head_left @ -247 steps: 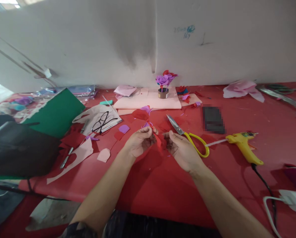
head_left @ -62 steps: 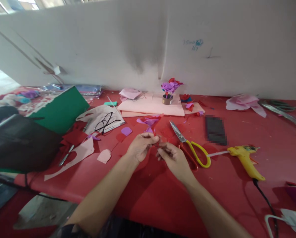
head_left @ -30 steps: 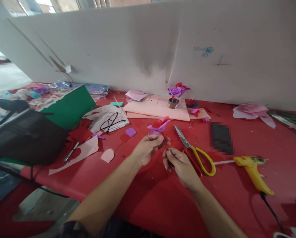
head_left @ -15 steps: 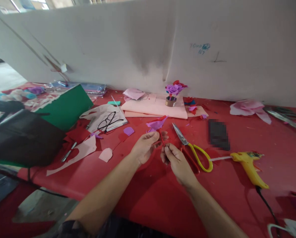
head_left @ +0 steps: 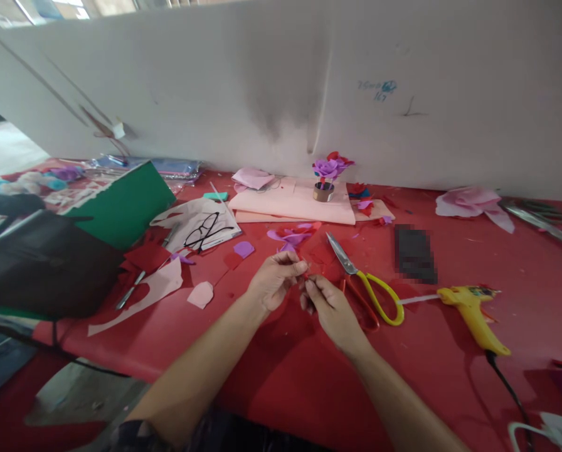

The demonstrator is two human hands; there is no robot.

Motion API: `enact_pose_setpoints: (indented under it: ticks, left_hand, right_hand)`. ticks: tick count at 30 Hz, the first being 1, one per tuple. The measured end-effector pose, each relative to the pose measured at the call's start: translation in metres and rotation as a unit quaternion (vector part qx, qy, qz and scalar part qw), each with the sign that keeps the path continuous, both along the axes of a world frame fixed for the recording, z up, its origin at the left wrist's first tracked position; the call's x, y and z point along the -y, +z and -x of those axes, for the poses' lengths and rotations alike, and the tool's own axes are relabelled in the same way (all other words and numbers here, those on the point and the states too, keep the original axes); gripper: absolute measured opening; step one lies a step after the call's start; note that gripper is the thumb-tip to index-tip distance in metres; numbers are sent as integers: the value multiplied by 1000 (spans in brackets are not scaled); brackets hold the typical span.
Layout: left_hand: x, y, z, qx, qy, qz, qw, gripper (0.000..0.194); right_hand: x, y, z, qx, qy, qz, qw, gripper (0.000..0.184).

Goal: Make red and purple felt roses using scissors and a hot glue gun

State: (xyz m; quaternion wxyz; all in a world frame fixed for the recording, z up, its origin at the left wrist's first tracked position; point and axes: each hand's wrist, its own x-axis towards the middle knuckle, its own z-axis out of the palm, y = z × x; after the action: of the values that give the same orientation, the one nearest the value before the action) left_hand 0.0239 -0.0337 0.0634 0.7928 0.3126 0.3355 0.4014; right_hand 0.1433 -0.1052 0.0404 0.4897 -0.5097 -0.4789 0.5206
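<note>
A craft flower (head_left: pixel 290 236) with purple and red petals is held over the middle of the red table, its head pointing away from me. My left hand (head_left: pixel 277 276) is closed on its red stem just under the petals. Lower down, my right hand (head_left: pixel 328 304) pinches the same stem, its fingertips close to the left thumb. Most of the stem is hidden by fingers. Just right of the hands lie scissors (head_left: pixel 377 295) with one yellow and one red handle, blades slightly apart.
A yellow glue gun (head_left: pixel 473 320) with a cord lies right, near a dark pixelated rectangle (head_left: pixel 413 254). Finished flowers stand in a small brown holder (head_left: pixel 323 192) on folded pink sheets (head_left: pixel 285 207). Left are glasses (head_left: pixel 208 232), paper scraps (head_left: pixel 201 294) and a black bag (head_left: pixel 50 263).
The flower head has tipped left and turned in my fingers, showing more of its petals. My right hand has shifted slightly up and left along the stem, nearer the left hand.
</note>
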Motion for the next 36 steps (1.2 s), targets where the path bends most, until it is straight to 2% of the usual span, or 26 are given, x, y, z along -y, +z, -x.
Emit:
enact_pose_setpoints:
  ticks: [2, 5, 7, 9, 12, 15, 18, 20, 23, 28, 32, 36]
  left_hand:
    - [1, 0, -1, 7, -2, -3, 1000, 31]
    - [1, 0, -1, 29, -41, -2, 999, 29]
    - [0, 1, -1, 32, -49, 0, 998, 30]
    - [0, 0, -1, 27, -23, 1, 999, 29]
    - [-2, -1, -1, 27, 24, 7, 999, 29]
    - [-2, -3, -2, 21, 48, 18, 998, 30]
    - [0, -5, -4, 20, 52, 19, 998, 30]
    - [1, -5, -5, 23, 48, 13, 998, 30]
    - [3, -3, -5, 27, 38, -1, 999, 30]
    - [3, 2, -2, 20, -53, -47, 997, 24]
    - [1, 1, -2, 16, -11, -38, 999, 25]
    - [0, -2, -3, 21, 25, 0, 999, 27]
  right_hand:
    - [-1, -2, -1, -59, -17, 19, 998, 32]
    - [-1, -1, -3, -152, -20, 55, 987, 33]
    - [-1, 1, -4, -173, -8, 72, 982, 33]
    - [-1, 4, -3, -158, 2, 72, 985, 34]
    - [-1, 3, -2, -85, -1, 38, 996, 33]
    - [-1, -3, -2, 4, -11, -21, 1000, 30]
    - [-1, -8, -2, 61, -25, -37, 997, 27]
    - [-1, -9, -2, 46, -28, -31, 998, 27]
    - [-2, -8, -1, -50, -19, -10, 999, 30]
    - [-2, -2, 0, -180, -24, 47, 982, 32]
    - [-3, -1, 0, -167, -6, 47, 985, 33]
    - [-3, -3, -1, -66, -4, 3, 998, 32]
